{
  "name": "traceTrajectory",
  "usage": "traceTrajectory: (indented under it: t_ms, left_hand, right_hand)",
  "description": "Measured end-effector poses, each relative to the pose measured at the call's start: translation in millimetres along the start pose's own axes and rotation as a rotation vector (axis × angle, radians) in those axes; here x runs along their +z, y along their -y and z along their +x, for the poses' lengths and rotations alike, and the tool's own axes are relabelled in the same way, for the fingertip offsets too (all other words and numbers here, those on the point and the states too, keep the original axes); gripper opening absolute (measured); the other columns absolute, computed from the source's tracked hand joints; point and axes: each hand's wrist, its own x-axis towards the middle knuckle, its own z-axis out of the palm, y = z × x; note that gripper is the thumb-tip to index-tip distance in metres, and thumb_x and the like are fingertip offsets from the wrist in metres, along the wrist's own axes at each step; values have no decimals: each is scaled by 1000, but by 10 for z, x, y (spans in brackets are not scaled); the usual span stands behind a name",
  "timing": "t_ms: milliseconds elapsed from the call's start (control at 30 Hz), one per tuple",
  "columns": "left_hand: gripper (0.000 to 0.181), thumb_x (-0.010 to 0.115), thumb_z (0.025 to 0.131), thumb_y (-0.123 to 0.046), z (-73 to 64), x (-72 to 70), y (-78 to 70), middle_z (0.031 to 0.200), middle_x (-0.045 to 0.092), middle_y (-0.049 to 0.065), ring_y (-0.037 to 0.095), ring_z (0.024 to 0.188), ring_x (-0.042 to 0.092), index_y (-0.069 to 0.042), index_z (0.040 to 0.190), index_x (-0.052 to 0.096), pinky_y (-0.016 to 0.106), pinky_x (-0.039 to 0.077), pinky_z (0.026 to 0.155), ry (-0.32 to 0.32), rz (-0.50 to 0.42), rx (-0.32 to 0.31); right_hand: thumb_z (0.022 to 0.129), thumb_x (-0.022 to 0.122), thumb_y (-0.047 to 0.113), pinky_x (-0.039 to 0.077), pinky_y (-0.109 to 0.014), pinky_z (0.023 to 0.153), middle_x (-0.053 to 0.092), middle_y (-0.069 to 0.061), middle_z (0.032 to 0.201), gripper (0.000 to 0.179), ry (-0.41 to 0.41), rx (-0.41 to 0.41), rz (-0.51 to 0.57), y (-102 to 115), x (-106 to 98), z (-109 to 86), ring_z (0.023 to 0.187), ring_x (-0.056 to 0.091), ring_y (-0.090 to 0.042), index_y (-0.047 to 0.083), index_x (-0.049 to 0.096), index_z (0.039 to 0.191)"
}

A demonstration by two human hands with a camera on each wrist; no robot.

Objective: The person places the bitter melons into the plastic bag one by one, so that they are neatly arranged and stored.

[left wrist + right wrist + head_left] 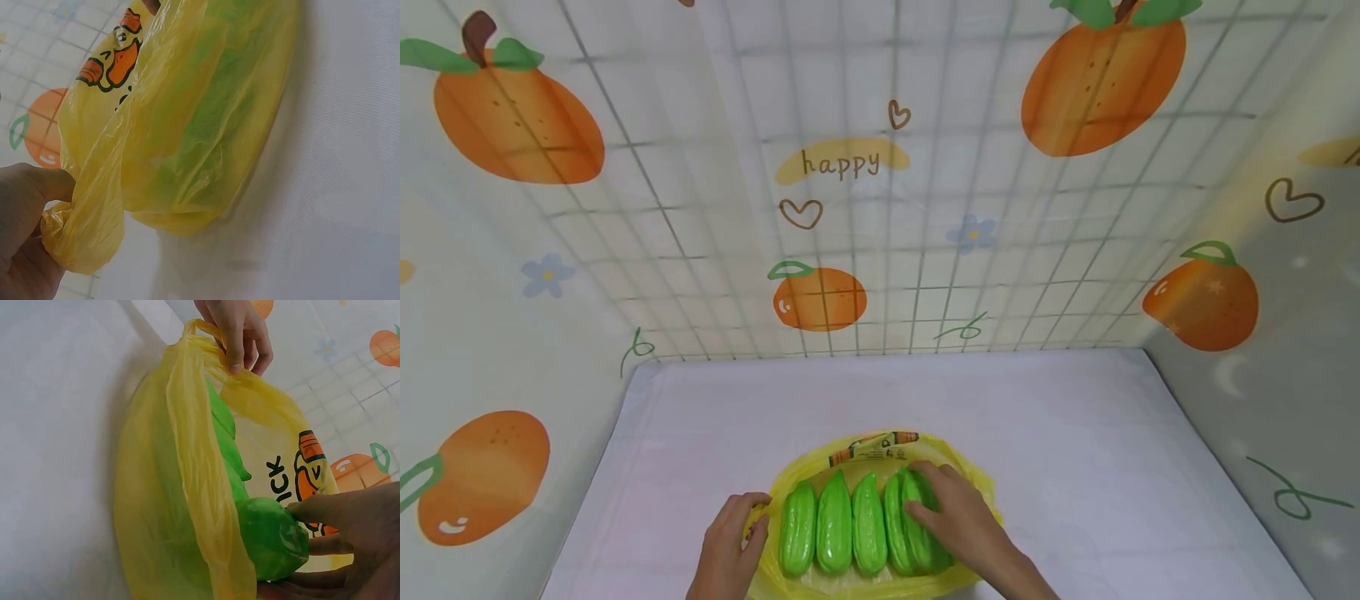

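A yellow plastic bag (880, 590) lies with its mouth spread, and several glossy green cucumbers (835, 523) sit side by side in it. My left hand (730, 542) pinches the bag's left edge; in the left wrist view the bunched handle (94, 240) is between its thumb and fingers. At the bag's right end, my right hand (958, 512) reaches in. The right wrist view shows its thumb and fingers around the end of one cucumber (275, 540), which rests inside the bag's mouth. The fingertips are partly hidden behind that cucumber.
The bag is on a white tabletop (887, 396). A cloth backdrop (880, 242) with printed oranges and grid lines stands behind it and along both sides. A duck print (115, 56) marks the bag's far side.
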Motion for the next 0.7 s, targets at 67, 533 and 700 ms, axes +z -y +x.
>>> traceTrajectory:
  t_ms: [67,533,700]
  left_hand:
    - [26,68,91,2,-1,4,5,102,60,-4,11,91,61,-14,111,65,24,53,69,-5,2,7]
    - [21,68,94,-6,12,-26,-53,104,60,-5,12,96,61,-16,113,65,30,54,76,33,24,-39]
    - [22,73,92,-14,13,-37,-93,108,60,-6,16,103,61,-19,112,68,43,52,85,-26,119,12]
  right_hand:
    - [88,77,23,52,-44,75,63,-9,110,48,0,-1,-3,3,-1,0,95,60,-23,9,60,131]
    - [91,74,26,53,-47,79,60,-10,118,47,-17,2,11,29,-56,-62,102,61,-27,12,58,134]
    - [95,70,23,52,-49,85,61,-9,123,42,-56,-4,18,85,-151,-108,111,60,-28,15,59,134]
